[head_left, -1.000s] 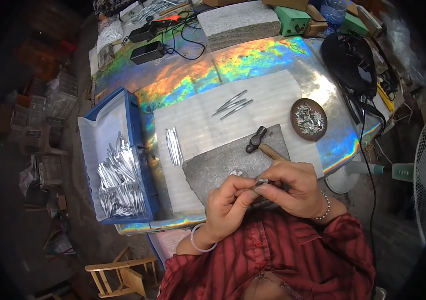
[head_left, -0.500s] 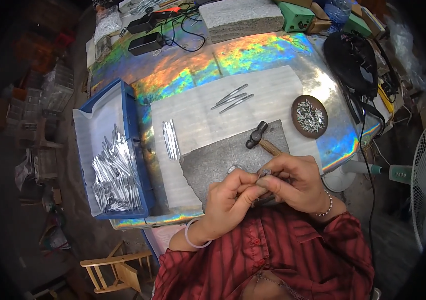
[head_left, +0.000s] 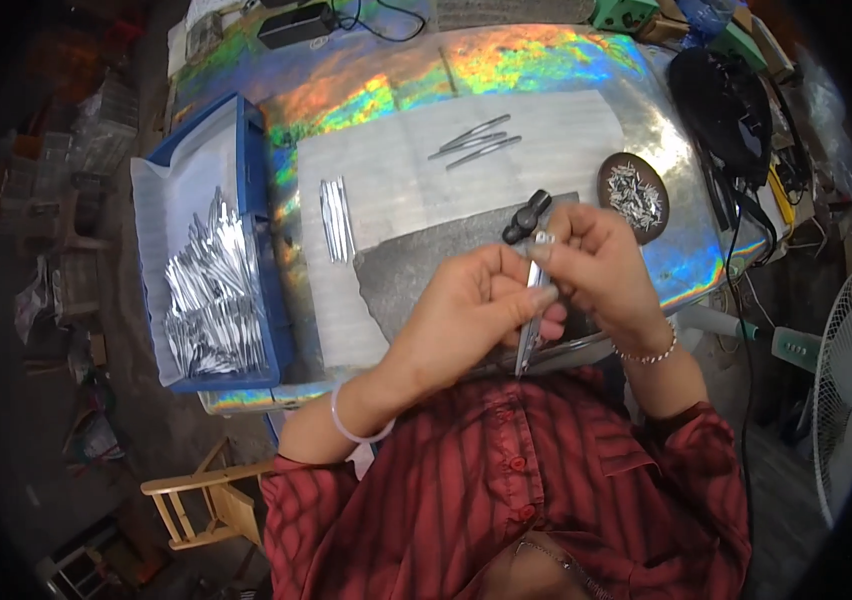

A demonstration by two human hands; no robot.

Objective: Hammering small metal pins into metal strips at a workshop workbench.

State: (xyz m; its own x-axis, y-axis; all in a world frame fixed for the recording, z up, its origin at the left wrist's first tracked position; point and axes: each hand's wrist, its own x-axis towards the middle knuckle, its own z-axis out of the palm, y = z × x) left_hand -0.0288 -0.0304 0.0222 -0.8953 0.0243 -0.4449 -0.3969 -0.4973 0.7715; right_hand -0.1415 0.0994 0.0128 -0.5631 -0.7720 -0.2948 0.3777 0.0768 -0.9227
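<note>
Both hands are closed on one pair of metal tweezers (head_left: 532,340) over the near edge of a grey stone slab (head_left: 401,270). The tips point toward my body. My left hand (head_left: 476,310) pinches the middle between thumb and fingers. My right hand (head_left: 601,265) grips the far end, where a small light metal bit shows by the thumb; its shape is too small to tell. Just beyond, a hammer (head_left: 528,217) lies on the slab, its handle hidden behind my right hand. A brown bowl (head_left: 607,212) of small metal pins stands to the right.
A blue bin (head_left: 252,190) at left holds many tweezers (head_left: 216,290). More tweezers lie in a bundle (head_left: 337,220) and a loose group (head_left: 476,142) on white sheeting (head_left: 376,150). At right are a black bag (head_left: 721,120) and a fan (head_left: 846,400).
The tweezers, mostly hidden before, now show lengthwise between my hands. My right hand has moved up toward their far end. The whole view has shifted, with the table higher in it.
</note>
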